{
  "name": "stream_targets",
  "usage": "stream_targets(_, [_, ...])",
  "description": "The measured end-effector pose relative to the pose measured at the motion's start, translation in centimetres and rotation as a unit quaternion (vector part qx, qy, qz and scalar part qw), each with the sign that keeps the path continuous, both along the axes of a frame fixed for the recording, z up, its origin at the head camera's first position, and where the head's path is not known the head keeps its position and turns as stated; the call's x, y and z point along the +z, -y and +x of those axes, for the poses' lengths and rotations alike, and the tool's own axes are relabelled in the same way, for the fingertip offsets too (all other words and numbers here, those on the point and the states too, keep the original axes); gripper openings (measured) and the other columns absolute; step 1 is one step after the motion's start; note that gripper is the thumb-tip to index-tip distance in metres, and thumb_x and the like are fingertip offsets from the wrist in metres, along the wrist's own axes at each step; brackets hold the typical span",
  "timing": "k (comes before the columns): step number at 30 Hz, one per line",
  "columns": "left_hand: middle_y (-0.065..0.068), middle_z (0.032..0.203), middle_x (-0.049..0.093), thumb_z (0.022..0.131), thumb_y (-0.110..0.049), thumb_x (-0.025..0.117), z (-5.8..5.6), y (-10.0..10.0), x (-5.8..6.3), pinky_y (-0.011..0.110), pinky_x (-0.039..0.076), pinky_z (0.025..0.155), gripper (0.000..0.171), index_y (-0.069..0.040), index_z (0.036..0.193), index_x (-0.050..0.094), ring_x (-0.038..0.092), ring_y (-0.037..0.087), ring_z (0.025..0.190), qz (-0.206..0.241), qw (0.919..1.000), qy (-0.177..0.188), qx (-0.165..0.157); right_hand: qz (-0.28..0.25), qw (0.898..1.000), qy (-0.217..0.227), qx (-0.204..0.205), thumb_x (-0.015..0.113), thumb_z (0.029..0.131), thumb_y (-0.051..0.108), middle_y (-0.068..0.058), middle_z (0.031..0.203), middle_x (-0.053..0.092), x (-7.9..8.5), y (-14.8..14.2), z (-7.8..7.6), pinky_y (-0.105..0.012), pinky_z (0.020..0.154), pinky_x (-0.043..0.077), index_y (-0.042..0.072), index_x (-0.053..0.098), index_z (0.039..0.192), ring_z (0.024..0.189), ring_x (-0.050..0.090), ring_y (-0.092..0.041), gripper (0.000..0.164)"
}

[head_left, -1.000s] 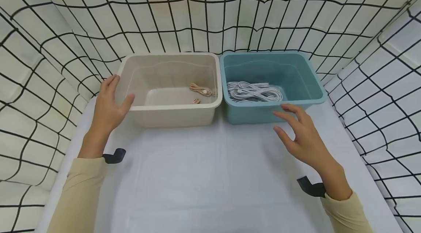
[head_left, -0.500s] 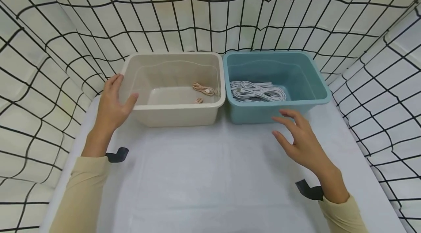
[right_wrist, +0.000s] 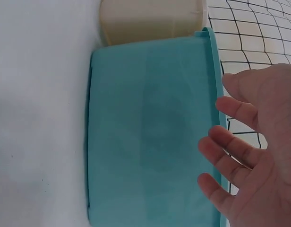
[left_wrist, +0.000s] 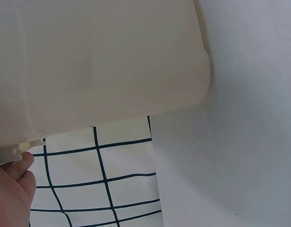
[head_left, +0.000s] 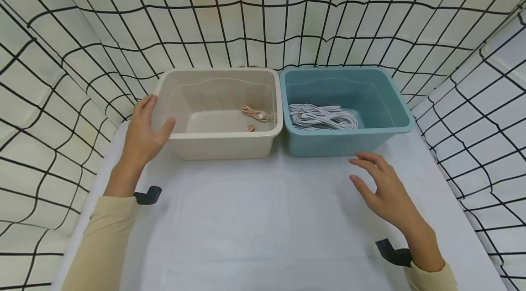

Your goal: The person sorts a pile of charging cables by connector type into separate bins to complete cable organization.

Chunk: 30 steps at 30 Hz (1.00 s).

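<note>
My left hand (head_left: pixel 144 138) rests at the left end of a beige plastic bin (head_left: pixel 222 145), fingers lying fairly straight along its rim and thumb spread toward the front corner. In the left wrist view, the fingertips (left_wrist: pixel 25 163) show right at the bin's rim. Inside that bin lie two small bundles of peach-coloured cable (head_left: pixel 255 113). A teal bin (head_left: pixel 328 142) stands beside it, holding several coiled white cables (head_left: pixel 322 117). My right hand (head_left: pixel 386 195) hovers in front of the teal bin, fingers loosely bent and thumb apart, with nothing in its grasp.
Both bins stand side by side at the back of a white-covered table (head_left: pixel 246 218). Black wire grid panels (head_left: pixel 263 21) rise behind them and along both sides. A dark wrist strap (head_left: pixel 393 252) sits on each arm.
My right hand has drawn back from the teal bin's front edge, toward me. The left hand stays at the beige bin's rim. The whole view has shifted slightly.
</note>
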State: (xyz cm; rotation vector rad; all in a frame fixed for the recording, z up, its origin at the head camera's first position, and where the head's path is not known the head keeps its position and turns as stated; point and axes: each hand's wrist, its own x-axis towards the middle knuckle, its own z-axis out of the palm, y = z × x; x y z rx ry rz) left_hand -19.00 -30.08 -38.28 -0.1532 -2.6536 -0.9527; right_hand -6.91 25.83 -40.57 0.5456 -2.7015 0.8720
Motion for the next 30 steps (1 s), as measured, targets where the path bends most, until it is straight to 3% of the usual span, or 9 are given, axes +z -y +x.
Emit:
stream_targets(6, [0.022, 0.168, 0.031, 0.099, -0.034, 0.060, -0.2, 0.2, 0.1, 0.077, 0.037, 0.110, 0.077, -0.001, 0.164, 0.034, 0.042, 0.055, 0.144, 0.005, 0.9999, -0.011, 0.000, 0.005, 1.000, -0.012, -0.003, 0.080, 0.089, 0.001, -0.015, 0.145, 0.057, -0.1, -0.3, 0.3, -0.063, 0.101, 0.044, 0.007, 0.067, 0.135, 0.133, 0.052, -0.038, 0.048])
stream_targets(15, [0.021, 0.169, 0.030, 0.099, -0.037, 0.059, -0.2, -0.1, 0.4, 0.076, 0.037, 0.110, 0.079, -0.002, 0.165, 0.033, 0.042, 0.054, 0.144, -0.013, 0.9999, 0.001, 0.006, 0.006, 1.000, -0.028, -0.010, 0.081, 0.086, 0.001, -0.017, 0.143, 0.058, -0.9, -0.8, 0.4, -0.064, 0.100, 0.042, 0.006, 0.067, 0.134, 0.131, 0.053, -0.040, 0.049])
stream_targets(22, [0.018, 0.169, 0.034, 0.101, -0.041, 0.055, 0.2, 0.0, 0.7, 0.076, 0.041, 0.106, 0.074, -0.004, 0.163, 0.037, 0.047, 0.054, 0.141, -0.044, 0.9982, -0.014, 0.039, 0.011, 0.999, -0.039, -0.008, 0.082, 0.086, 0.003, -0.019, 0.143, 0.057, -1.7, -0.6, -0.2, -0.065, 0.100, 0.043, 0.004, 0.066, 0.136, 0.129, 0.054, -0.042, 0.052])
stream_targets(26, [0.014, 0.165, 0.040, 0.099, -0.041, 0.056, 1.5, -0.7, 0.9, 0.073, 0.042, 0.105, 0.070, -0.007, 0.159, 0.045, 0.049, 0.047, 0.141, -0.026, 0.9955, -0.067, 0.062, 0.010, 0.999, -0.046, -0.011, 0.083, 0.086, 0.003, -0.021, 0.143, 0.057, -2.3, -0.6, -0.4, -0.068, 0.100, 0.043, 0.002, 0.064, 0.138, 0.129, 0.055, -0.044, 0.055])
stream_targets(30, [0.014, 0.161, 0.047, 0.095, -0.036, 0.059, 3.7, -1.8, 0.8, 0.065, 0.044, 0.111, 0.063, -0.004, 0.149, 0.058, 0.049, 0.039, 0.145, 0.001, 0.9828, -0.177, 0.054, 0.008, 0.999, -0.050, -0.014, 0.083, 0.085, 0.003, -0.024, 0.144, 0.056, -2.7, -0.8, -0.5, -0.070, 0.102, 0.042, -0.001, 0.061, 0.140, 0.131, 0.054, -0.046, 0.059])
